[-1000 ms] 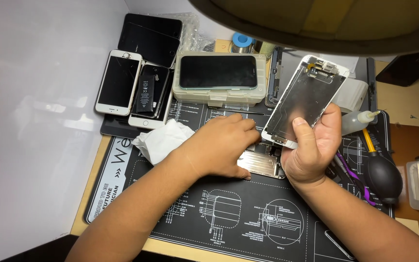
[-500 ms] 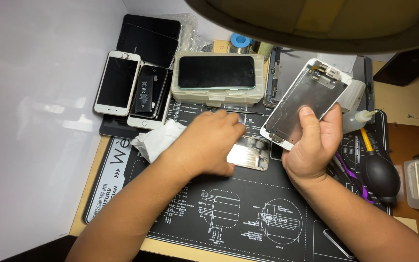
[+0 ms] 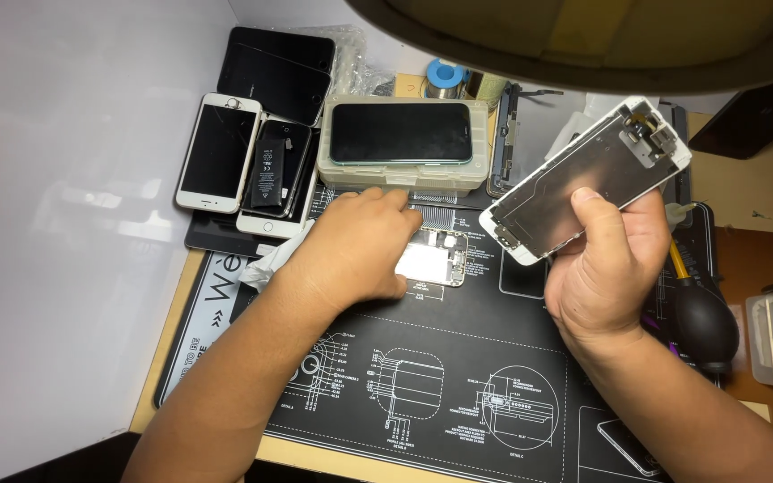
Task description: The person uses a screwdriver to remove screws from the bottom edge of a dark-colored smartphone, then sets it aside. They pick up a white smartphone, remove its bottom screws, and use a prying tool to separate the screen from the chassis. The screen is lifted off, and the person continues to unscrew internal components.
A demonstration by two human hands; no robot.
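While my right hand (image 3: 606, 277) holds the screen panel (image 3: 583, 183) tilted, metal back up, above the mat's (image 3: 494, 358) right half, fingers clamped on its lower edge, I judge this a mid-disassembly step: my left hand (image 3: 355, 255) lies palm-down near the mat's far edge, fingers loosely together on the phone body (image 3: 436, 259), which probably needs steadying next.

Left hand (image 3: 355, 250) palm down, fingers (image 3: 395, 204) extended forward; right hand (image 3: 606, 268) raised, fingers curled, thumb (image 3: 594, 215) uppermost.
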